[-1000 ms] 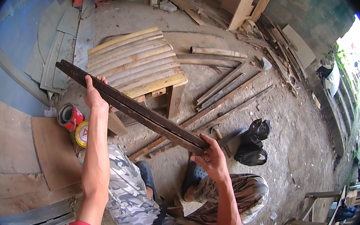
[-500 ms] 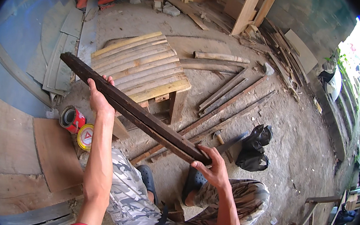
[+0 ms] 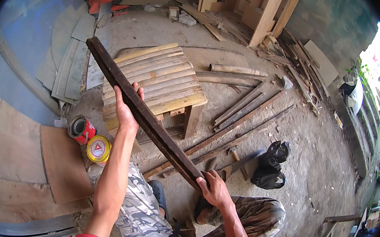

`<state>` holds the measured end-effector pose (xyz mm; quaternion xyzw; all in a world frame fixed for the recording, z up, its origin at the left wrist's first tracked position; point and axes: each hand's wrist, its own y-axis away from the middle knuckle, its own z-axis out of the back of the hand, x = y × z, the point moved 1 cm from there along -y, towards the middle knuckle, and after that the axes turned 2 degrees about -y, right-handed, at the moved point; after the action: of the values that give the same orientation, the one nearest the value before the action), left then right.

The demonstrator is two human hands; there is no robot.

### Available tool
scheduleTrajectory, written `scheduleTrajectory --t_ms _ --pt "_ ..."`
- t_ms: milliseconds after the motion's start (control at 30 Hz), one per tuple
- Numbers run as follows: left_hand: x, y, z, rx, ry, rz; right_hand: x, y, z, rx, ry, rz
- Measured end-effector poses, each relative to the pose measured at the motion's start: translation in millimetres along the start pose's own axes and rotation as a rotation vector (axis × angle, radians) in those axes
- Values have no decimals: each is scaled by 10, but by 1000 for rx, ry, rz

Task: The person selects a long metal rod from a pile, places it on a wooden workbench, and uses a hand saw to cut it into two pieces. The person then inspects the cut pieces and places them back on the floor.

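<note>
A long dark brown wooden beam [image 3: 146, 118] slants across the view, its far end up at the left and its near end close to my knees. A lengthwise groove or seam runs along it. My left hand [image 3: 128, 109] cradles the beam near its middle, thumb on one side and fingertips showing on the other. At the near end my right hand [image 3: 214, 189] grips it, with the thumb on top. Beneath the beam's far half stands a low slatted wooden table [image 3: 157, 76], partly covered by it.
To the left are a red can [image 3: 82, 129] and a yellow-rimmed round lid or tin [image 3: 98, 149]. Loose wooden strips [image 3: 250, 120] lie on the dirt floor, near a hammer [image 3: 234, 154], a saw [image 3: 246, 160] and a black plastic bag [image 3: 270, 166]. Planks [image 3: 304, 68] are piled behind.
The beam has turned steeper, its far end shifting right and up, its near end dropping lower. My left hand moved right with it; my right hand went slightly down and left.
</note>
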<state>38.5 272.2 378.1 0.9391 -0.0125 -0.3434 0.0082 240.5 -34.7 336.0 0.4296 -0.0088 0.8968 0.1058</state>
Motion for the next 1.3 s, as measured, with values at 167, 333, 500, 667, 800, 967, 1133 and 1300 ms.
scheduleTrajectory --t_ms 167,333,500,667,800,967,1133,1300 --pt "-11 7 -21 74 -3 79 84 -4 26 -40 -132 -61" --pt "57 -20 23 99 4 121 32 21 -3 -7 -223 -19" --pt "59 -87 176 25 -128 164 -34 25 10 152 -255 -73" --pt "83 -93 203 -38 -165 146 -79 41 33 274 -349 -144" --pt "6 -57 125 -42 -157 94 25 46 55 279 -403 -149" --pt "75 -52 107 -52 -150 78 -47 74 -27 249 -464 -250" --pt "111 -102 157 -154 -117 110 37 91 -93 111 -451 -165" --pt "102 -129 185 -116 -31 111 190 98 12 224 -526 -200"
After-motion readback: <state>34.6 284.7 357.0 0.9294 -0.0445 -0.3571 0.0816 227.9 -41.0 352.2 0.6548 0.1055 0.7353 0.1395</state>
